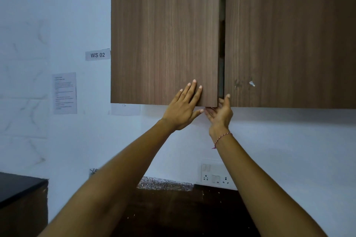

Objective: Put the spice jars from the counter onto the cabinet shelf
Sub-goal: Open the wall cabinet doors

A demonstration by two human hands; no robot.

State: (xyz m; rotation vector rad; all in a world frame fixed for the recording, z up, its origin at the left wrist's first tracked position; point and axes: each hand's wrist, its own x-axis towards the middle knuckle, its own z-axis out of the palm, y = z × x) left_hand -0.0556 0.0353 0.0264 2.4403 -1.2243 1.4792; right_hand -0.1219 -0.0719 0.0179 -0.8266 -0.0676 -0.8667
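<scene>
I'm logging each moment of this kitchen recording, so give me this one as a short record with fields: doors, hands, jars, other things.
left door: left cabinet door, slightly ajar, with a dark gap beside the right cabinet door
left hand: left hand, fingers straight, flat on the left door's lower corner
right hand: right hand, fingers curled at the bottom corner of the left door, by the gap
spice jars: none in view
shelf: hidden behind the doors
wall: WS 02 label, printed sheet, socket panel

"WS 02" label [97, 55], printed sheet [65, 93], switch/socket plate [216, 176] on wall.
</scene>
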